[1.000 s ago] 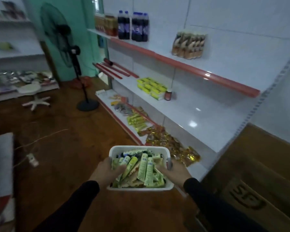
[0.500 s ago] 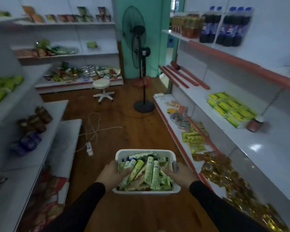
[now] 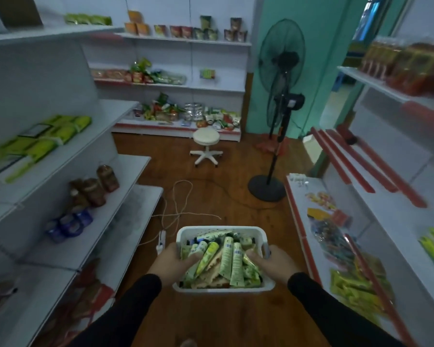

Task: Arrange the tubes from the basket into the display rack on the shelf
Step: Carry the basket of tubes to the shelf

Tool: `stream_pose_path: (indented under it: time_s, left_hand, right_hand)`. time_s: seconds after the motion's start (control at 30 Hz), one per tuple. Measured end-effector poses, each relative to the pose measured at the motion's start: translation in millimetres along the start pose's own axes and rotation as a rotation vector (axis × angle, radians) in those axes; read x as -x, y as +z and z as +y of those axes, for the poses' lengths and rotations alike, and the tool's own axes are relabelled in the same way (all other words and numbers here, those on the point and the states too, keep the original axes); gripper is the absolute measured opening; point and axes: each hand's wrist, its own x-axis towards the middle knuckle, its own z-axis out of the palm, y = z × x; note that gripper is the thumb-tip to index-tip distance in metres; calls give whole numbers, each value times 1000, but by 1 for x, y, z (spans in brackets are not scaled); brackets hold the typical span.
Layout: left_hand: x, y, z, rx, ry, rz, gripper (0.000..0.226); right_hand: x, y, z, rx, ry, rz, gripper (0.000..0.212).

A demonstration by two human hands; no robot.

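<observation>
I carry a white plastic basket (image 3: 219, 231) in front of my waist, over the wooden floor of a shop aisle. It is heaped with several green and cream tubes (image 3: 225, 259). My left hand (image 3: 172, 261) grips the basket's left rim, thumb inside over the tubes. My right hand (image 3: 271, 261) grips the right rim at its handle, thumb inside too. No display rack for tubes can be picked out on the shelves in view.
White shelving runs along the left (image 3: 60, 151), the right (image 3: 376, 196) and the far wall (image 3: 181, 86), stocked with packets, jars and bottles. A pedestal fan (image 3: 280, 106), a white stool (image 3: 206, 146) and a power strip with cable (image 3: 162, 240) stand on the floor ahead.
The view has swung left, from the right-hand shelves to the aisle's length and the left shelves. Both hands keep the same grip on the basket.
</observation>
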Motion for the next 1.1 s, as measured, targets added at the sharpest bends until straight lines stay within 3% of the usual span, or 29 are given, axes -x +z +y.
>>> stream_pose_path:
  time_s: [0.37, 0.77, 0.93, 1.1]
  left_hand:
    - [-263, -115, 81, -52, 17, -48, 19]
    - [-553, -204, 148, 8, -96, 81, 17]
    - [-683, -255, 165, -32, -118, 96, 26]
    - [-823, -304, 190, -59, -91, 67, 19]
  right_hand:
    - [-269, -55, -109, -57, 11, 34, 59]
    - [-597, -127, -213, -69, -15, -92, 55]
    - [-731, -150, -264, -37, -14, -134, 75]
    - [-857, -168, -310, -112, 10, -83, 75]
